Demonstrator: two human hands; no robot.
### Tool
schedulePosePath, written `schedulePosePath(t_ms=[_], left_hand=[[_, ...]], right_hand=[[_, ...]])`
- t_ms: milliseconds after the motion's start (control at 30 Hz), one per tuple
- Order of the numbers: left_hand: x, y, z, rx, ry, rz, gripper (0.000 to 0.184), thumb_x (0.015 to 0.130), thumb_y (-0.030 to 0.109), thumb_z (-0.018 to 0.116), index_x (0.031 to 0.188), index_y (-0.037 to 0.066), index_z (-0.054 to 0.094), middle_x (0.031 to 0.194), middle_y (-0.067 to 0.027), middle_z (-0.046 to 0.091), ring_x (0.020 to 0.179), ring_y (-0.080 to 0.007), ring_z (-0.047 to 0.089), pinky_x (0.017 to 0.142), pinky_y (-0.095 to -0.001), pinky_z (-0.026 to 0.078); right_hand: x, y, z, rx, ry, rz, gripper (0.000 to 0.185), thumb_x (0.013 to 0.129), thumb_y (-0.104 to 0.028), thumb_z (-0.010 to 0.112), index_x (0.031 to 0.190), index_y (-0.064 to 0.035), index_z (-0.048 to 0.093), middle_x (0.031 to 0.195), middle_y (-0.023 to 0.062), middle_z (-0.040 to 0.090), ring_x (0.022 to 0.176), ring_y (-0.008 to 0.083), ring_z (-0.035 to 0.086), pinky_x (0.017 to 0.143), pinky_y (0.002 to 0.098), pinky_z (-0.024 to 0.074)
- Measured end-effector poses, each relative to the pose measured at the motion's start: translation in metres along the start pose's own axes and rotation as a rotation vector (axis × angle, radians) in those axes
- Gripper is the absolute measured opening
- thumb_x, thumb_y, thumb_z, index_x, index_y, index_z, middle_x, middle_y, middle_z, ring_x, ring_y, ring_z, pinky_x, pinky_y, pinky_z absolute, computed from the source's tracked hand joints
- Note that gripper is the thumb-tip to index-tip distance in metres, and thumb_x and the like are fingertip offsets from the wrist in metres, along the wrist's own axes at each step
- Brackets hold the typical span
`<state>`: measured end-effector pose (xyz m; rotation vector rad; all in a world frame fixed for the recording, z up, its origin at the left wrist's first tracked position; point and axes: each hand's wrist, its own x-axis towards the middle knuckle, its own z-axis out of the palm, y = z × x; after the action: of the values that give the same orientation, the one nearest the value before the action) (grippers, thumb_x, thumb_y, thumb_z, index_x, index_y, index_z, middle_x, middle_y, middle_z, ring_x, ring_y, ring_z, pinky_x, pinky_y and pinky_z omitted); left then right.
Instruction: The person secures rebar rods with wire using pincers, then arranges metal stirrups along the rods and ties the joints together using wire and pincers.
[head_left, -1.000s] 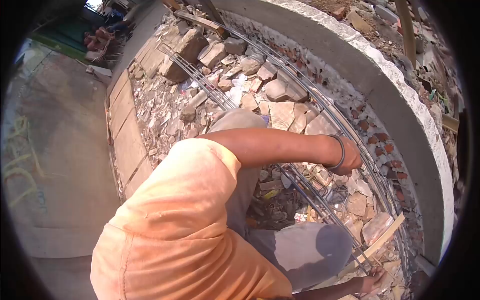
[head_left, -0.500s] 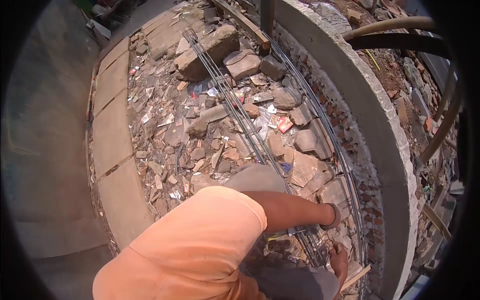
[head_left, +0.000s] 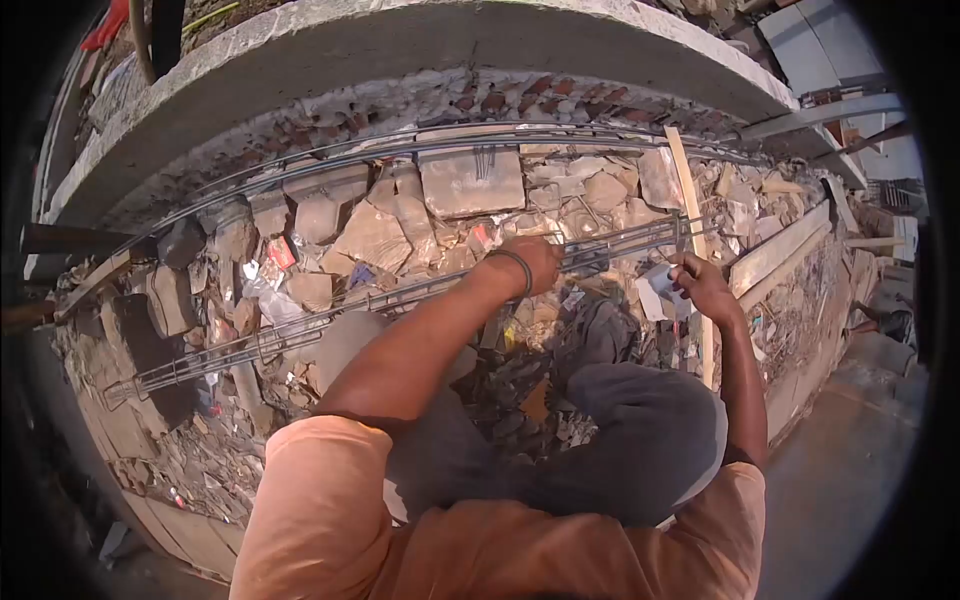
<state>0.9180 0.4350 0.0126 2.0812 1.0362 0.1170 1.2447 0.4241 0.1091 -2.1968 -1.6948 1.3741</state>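
Observation:
A long rebar cage (head_left: 288, 334), made of thin steel bars with square stirrups, runs across the rubble in front of my bent knees. My left hand (head_left: 535, 265), a dark band at its wrist, is closed over the bars near the middle of the cage, its fingertips partly hidden. Near the cage's right end, my right hand (head_left: 708, 290) is closed with thumb and fingers bent together; what they pinch is too small to make out. A white scrap (head_left: 655, 292) shows just left of those fingers.
More long steel bars (head_left: 400, 150) lie along the foot of the concrete wall (head_left: 400, 50). A narrow wooden strip (head_left: 684, 185) crosses beneath the cage's right end. Broken stones (head_left: 470, 183) and litter cover the ground. A board (head_left: 785, 250) lies at right.
The view has swung round, so the wall is now across the top and the cage runs sideways. Both arms and knees now show fully; earlier one arm hung over the cage.

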Motion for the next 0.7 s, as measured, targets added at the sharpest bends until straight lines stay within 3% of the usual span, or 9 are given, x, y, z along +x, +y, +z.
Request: schedulePosePath(t_ms=[67, 133, 233, 300, 467, 567, 600, 700], left_hand=[[0.002, 0.006, -0.001, 0.001, -0.078, 0.019, 0.036, 0.090, 0.036, 0.056, 0.102, 0.002, 0.061, 0.092, -0.0216, 0.066, 0.091, -0.0387, 0.063, 0.079, -0.0479, 0.049], [0.000, 0.002, 0.008, -0.021, -0.003, 0.079, 0.032, 0.089, 0.029, 0.061, 0.104, 0.001, 0.062, 0.096, -0.0221, 0.065, 0.090, -0.0396, 0.063, 0.079, -0.0458, 0.049], [-0.005, 0.000, 0.008, -0.038, 0.092, 0.162, 0.028, 0.086, 0.017, 0.067, 0.107, -0.001, 0.062, 0.096, -0.0212, 0.064, 0.087, -0.0359, 0.064, 0.077, -0.0406, 0.051], [-0.005, -0.003, 0.009, -0.115, 0.124, 0.071, 0.026, 0.086, 0.015, 0.066, 0.106, -0.001, 0.063, 0.096, -0.0201, 0.064, 0.086, -0.0327, 0.065, 0.075, -0.0386, 0.051], [0.018, -0.002, 0.016, -0.123, 0.141, -0.154, 0.028, 0.085, 0.018, 0.065, 0.105, -0.001, 0.061, 0.102, -0.0212, 0.063, 0.093, -0.0370, 0.061, 0.082, -0.0424, 0.048], [0.046, -0.007, 0.019, 0.125, 0.227, -0.023, 0.028, 0.086, 0.019, 0.064, 0.105, -0.001, 0.061, 0.104, -0.0221, 0.063, 0.093, -0.0371, 0.061, 0.082, -0.0425, 0.048], [0.055, -0.006, 0.021, 0.024, 0.184, -0.115, 0.029, 0.086, 0.020, 0.062, 0.106, -0.001, 0.061, 0.104, -0.0228, 0.063, 0.092, -0.0376, 0.062, 0.082, -0.0422, 0.048], [0.072, 0.015, 0.023, -0.151, 0.033, -0.233, 0.028, 0.089, 0.023, 0.060, 0.103, -0.001, 0.062, 0.088, -0.0196, 0.066, 0.078, -0.0301, 0.064, 0.076, -0.0385, 0.050]], right_hand=[[-0.005, 0.024, 0.010, 0.306, 0.094, 0.084, 0.023, 0.097, -0.021, 0.053, 0.108, -0.0009, 0.058, 0.081, 0.0029, 0.059, 0.070, 0.0101, 0.059, 0.061, 0.0258, 0.0473], [0.008, 0.050, 0.028, 0.552, 0.221, 0.206, 0.026, 0.097, -0.028, 0.051, 0.102, -0.0035, 0.058, 0.083, 0.0033, 0.059, 0.068, 0.0116, 0.060, 0.058, 0.0263, 0.0492], [0.023, 0.075, 0.066, 0.830, 0.362, 0.125, 0.029, 0.097, -0.030, 0.048, 0.102, -0.0016, 0.055, 0.085, 0.0060, 0.058, 0.069, 0.0160, 0.062, 0.057, 0.0282, 0.0512], [0.041, 0.080, 0.086, 1.017, 0.364, 0.144, 0.031, 0.097, -0.030, 0.049, 0.104, -0.0006, 0.054, 0.086, 0.0072, 0.059, 0.069, 0.0174, 0.062, 0.057, 0.0287, 0.0521], [0.072, 0.084, 0.094, 1.152, 0.292, 0.131, 0.037, 0.096, -0.032, 0.053, 0.113, 0.0008, 0.050, 0.085, 0.0088, 0.058, 0.066, 0.0174, 0.061, 0.052, 0.0292, 0.0528], [0.086, 0.080, 0.087, 1.228, 0.230, 0.227, 0.044, 0.096, -0.035, 0.054, 0.121, 0.0004, 0.046, 0.085, 0.0092, 0.058, 0.064, 0.0172, 0.061, 0.050, 0.0298, 0.0528], [0.088, 0.081, 0.090, 1.250, 0.183, 0.217, 0.047, 0.096, -0.037, 0.054, 0.123, 0.0000, 0.043, 0.085, 0.0092, 0.058, 0.063, 0.0172, 0.061, 0.049, 0.0298, 0.0522], [0.098, 0.083, 0.100, 1.226, 0.205, 0.164, 0.035, 0.097, -0.033, 0.051, 0.106, 0.0008, 0.052, 0.078, 0.0084, 0.057, 0.060, 0.0163, 0.061, 0.047, 0.0276, 0.0519]])
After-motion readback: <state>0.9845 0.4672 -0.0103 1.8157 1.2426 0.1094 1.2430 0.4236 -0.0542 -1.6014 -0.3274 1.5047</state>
